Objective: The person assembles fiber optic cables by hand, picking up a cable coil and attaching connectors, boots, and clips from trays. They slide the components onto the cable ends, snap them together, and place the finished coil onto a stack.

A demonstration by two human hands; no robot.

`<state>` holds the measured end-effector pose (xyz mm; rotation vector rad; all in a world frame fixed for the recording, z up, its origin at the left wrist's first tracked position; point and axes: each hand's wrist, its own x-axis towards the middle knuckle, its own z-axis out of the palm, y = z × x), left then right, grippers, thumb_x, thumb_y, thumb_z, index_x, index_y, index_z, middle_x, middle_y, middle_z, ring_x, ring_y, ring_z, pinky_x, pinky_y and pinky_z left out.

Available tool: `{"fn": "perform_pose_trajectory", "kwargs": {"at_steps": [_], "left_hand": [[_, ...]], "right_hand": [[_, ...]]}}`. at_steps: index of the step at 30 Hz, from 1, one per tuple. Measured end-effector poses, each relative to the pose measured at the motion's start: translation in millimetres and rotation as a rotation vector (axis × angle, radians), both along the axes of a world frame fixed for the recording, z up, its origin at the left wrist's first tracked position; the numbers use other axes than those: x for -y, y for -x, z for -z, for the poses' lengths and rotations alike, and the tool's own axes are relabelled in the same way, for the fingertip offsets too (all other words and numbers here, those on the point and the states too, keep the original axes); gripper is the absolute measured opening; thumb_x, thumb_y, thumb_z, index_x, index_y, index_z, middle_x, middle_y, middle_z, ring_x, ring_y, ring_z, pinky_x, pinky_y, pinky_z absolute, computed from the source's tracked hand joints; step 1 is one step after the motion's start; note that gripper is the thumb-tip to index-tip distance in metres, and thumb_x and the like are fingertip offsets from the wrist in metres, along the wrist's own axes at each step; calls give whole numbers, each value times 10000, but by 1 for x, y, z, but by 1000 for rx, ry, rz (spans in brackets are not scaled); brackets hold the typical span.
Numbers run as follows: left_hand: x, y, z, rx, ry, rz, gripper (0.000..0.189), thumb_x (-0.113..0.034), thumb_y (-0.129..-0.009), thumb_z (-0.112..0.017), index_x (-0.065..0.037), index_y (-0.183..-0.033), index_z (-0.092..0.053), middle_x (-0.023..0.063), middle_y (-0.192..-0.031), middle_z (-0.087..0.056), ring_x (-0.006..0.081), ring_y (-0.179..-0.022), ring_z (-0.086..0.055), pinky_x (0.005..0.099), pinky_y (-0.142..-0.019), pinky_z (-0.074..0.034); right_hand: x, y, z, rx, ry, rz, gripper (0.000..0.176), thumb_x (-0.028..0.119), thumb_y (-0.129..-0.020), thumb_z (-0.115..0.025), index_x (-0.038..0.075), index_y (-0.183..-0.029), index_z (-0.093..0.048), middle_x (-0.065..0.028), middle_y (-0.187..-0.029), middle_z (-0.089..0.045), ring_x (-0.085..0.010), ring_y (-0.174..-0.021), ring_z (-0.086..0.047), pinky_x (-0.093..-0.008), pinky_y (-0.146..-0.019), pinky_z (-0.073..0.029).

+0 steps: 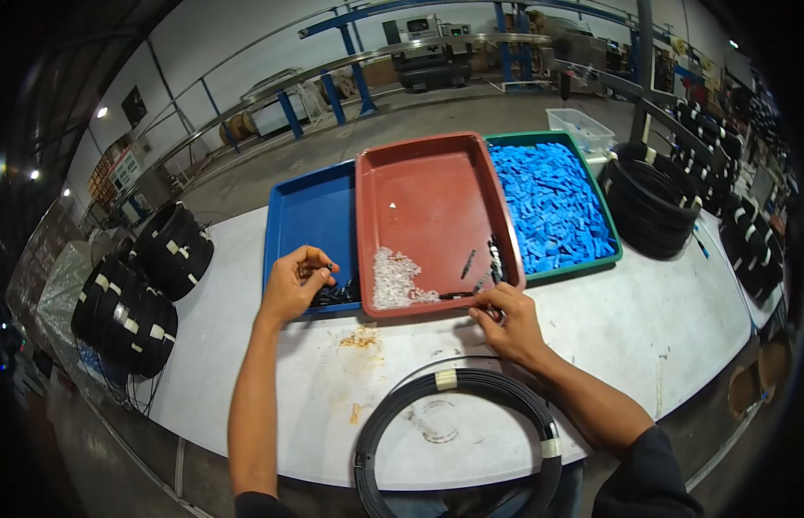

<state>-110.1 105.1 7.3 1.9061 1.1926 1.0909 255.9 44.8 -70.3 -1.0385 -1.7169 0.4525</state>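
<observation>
My left hand (297,285) is over the near edge of the blue tray (311,211), thumb and fingers pinched on a small black part (333,267). Black pieces (337,293) lie in that tray's near corner. My right hand (510,324) is closed in a pinch at the near right corner of the red tray (428,186); what its fingertips hold is too small to make out. Clear small pieces (393,278) and some black strips (468,263) lie in the red tray. Below my hands is a coil of black cable (458,380) wrapped with pale tape, one loose strand arching towards my right wrist.
A green tray (618,252) full of blue pieces (553,207) stands right of the red tray. Black cable coils stand on the white table (652,319) at the right (651,203) and left (130,315). A clear plastic bin (583,129) is behind the green tray.
</observation>
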Motion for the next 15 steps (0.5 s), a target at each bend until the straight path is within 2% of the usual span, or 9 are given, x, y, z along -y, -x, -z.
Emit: {"fn": "perform_pose_trajectory", "kwargs": {"at_steps": [1,4,8,15], "left_hand": [[7,-17,4,-6,8,14,114,-18,-960,-621,18,-1068,-618,122,-1024,-702,152,-885,-685,297,-841,-576],[23,-73,25,245,-72,124,124,-23,-952,-647,13,-1069,-628,105,-997,-705,133,-855,-681,300,-787,-585],[36,-134,51,291,-112,99,146,1,-943,-659,35,-1084,-680,60,-963,-703,102,-853,-673,242,-785,-544],[47,-153,70,300,-97,112,158,-32,-945,-681,27,-1092,-693,50,-949,-716,87,-852,-668,224,-748,-533]], "right_hand": [[-2,-2,0,5,-11,5,79,62,-839,-732,30,-909,-719,-101,-805,-636,-247,-681,-613,-356,-623,-480],[-5,-7,1,24,-49,77,72,94,-834,-716,52,-892,-716,-93,-818,-647,-272,-720,-645,-373,-651,-503],[-10,-18,1,34,-86,167,54,108,-825,-701,78,-869,-711,-72,-829,-658,-275,-759,-676,-376,-669,-525],[-24,-35,1,29,-61,96,96,97,-815,-737,41,-892,-730,-85,-846,-678,-246,-737,-699,-341,-669,-542]]}}
